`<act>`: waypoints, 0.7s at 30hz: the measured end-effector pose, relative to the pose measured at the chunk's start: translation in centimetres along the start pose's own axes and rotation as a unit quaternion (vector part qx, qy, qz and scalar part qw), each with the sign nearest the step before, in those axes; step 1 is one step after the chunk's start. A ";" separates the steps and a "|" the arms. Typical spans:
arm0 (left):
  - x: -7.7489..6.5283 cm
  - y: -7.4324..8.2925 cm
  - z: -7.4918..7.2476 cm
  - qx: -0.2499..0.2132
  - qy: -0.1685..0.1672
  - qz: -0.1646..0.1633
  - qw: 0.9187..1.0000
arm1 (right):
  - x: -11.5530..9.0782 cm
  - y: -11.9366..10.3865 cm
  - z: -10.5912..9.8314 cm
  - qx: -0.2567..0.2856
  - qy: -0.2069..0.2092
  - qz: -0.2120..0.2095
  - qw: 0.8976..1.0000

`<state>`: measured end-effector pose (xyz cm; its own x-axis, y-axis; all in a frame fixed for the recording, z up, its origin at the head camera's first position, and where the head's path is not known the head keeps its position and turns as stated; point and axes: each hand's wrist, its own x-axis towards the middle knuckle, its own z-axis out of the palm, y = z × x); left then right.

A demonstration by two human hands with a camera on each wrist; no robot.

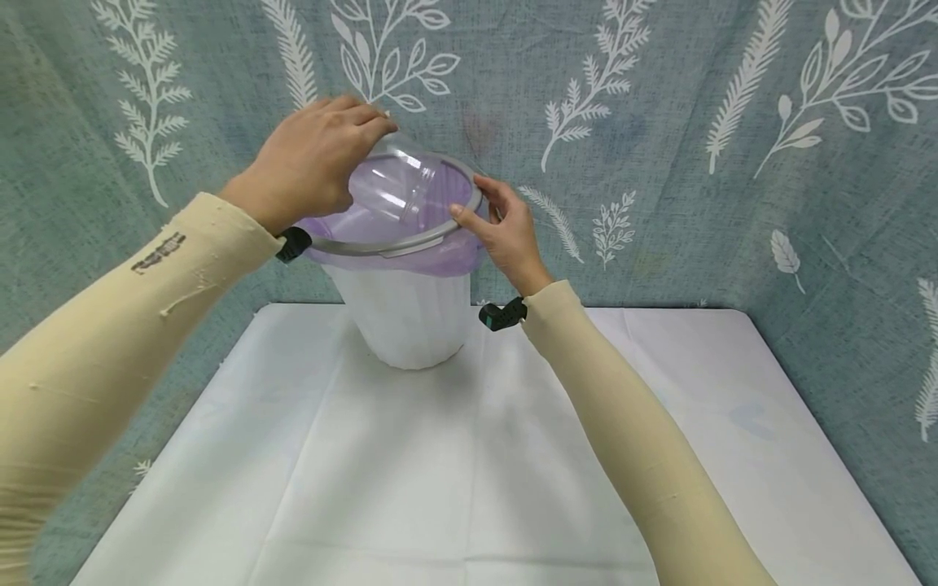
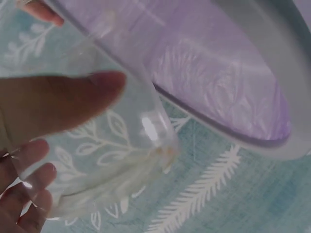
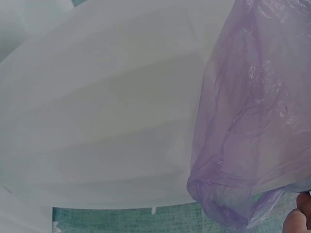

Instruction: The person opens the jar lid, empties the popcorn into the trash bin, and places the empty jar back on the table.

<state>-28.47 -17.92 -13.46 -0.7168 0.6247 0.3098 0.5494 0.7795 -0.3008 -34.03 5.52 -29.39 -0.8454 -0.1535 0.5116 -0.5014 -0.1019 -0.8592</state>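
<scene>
A white trash bin (image 1: 406,313) stands at the back of the table, lined with a thin purple garbage bag (image 1: 454,254) that folds out under its grey rim ring (image 1: 366,247). My left hand (image 1: 311,159) grips a clear plastic cup (image 1: 399,181) from above, its lower part slanting into the bin's mouth. In the left wrist view the thumb (image 2: 92,97) lies along the cup's near side and the other fingers wrap its far side. On the right, my right hand (image 1: 509,232) pinches the rim ring between thumb and fingers. The bag's loose edge (image 3: 233,145) hangs beside it in the right wrist view.
A white cloth (image 1: 410,488) with fold lines covers the table. Right behind the bin hangs a teal curtain (image 1: 659,203) with white leaf prints, which also closes off the left and right sides.
</scene>
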 end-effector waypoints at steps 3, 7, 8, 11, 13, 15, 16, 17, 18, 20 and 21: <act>0.0 -0.1 0.1 -0.007 -0.010 -0.024 1.000 | 0.0 0.0 0.0 0.001 0.000 -0.002 1.000; 0.2 -0.5 -0.3 -0.011 -0.030 -0.063 0.998 | 0.1 0.2 0.0 0.000 -0.003 -0.003 1.000; 0.2 -0.6 -0.4 -0.013 -0.033 -0.071 0.997 | 0.1 0.2 0.0 0.000 -0.003 -0.003 1.000; 0.2 -0.9 -0.7 -0.026 -0.035 -0.100 0.994 | 0.0 0.1 -0.1 0.000 -0.004 0.000 1.000; 0.1 -1.0 -0.8 -0.043 -0.037 -0.121 0.991 | 0.0 0.1 -0.1 -0.003 -0.005 -0.001 1.000; 0.0 -1.1 -0.8 -0.066 -0.033 -0.142 0.987 | 0.0 0.0 -0.1 -0.004 -0.005 -0.001 1.000; 0.0 -1.1 -0.9 -0.079 -0.032 -0.155 0.984 | -0.1 0.0 -0.1 -0.005 -0.006 0.000 1.000; 0.0 -1.1 -0.9 -0.092 -0.029 -0.168 0.981 | -0.1 0.0 -0.1 -0.006 -0.006 -0.001 1.000; -0.1 -1.1 -0.9 -0.105 -0.025 -0.180 0.978 | -0.1 0.0 -0.1 -0.007 -0.007 -0.002 1.000; -0.1 -1.1 -0.8 -0.131 -0.010 -0.200 0.971 | -0.1 0.0 -0.1 -0.007 -0.007 -0.002 1.000; -0.2 -1.2 -0.8 -0.145 -0.001 -0.209 0.967 | -0.1 0.0 -0.1 -0.007 -0.006 -0.002 1.000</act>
<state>-28.66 -18.91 -12.48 -0.9027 0.2524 0.3486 0.3088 0.9440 0.1162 -33.99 5.64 -29.41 -0.8411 -0.1654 0.5149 -0.5073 -0.0886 -0.8572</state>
